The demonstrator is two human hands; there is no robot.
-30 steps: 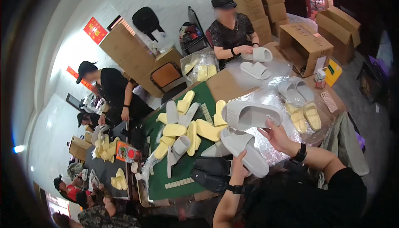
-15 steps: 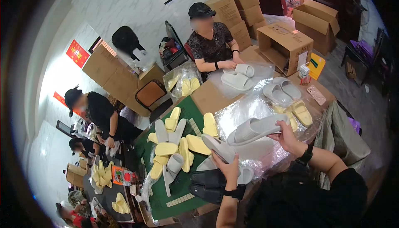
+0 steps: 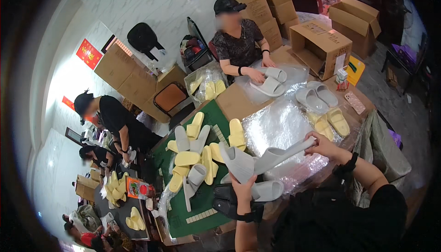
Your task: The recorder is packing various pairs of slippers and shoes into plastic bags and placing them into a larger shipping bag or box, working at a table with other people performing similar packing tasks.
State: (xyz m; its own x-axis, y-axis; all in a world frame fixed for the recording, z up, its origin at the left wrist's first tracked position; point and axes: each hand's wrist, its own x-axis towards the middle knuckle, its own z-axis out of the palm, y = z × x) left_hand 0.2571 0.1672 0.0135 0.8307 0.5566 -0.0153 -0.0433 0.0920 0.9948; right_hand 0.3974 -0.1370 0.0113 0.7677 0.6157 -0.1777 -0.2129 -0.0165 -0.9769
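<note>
My left hand (image 3: 242,188) grips a light grey slide slipper (image 3: 236,162), tipped so that its broad strap faces up. In my right hand (image 3: 322,145) a second grey slipper (image 3: 290,154) is held by one end, tilted on edge, its other end close beside the first. Below them a grey slipper (image 3: 268,191) lies near the table's edge, next to a black bag (image 3: 224,201). Yellow slippers (image 3: 187,158) and grey slippers (image 3: 196,174) are scattered on the green mat (image 3: 202,226) to the left.
Clear plastic wrap (image 3: 271,125) covers the table's middle. At its right are grey slippers (image 3: 317,96), yellow slippers (image 3: 339,122) and a pink phone (image 3: 355,102). Across the table a seated person (image 3: 241,45) handles grey slippers beside an open carton (image 3: 320,45). Other people work at the left.
My left hand has turned its slipper more upright, strap showing. The slipper in my right hand has tipped onto its edge and dropped lower. Across the table, the person's hands have shifted over the slippers.
</note>
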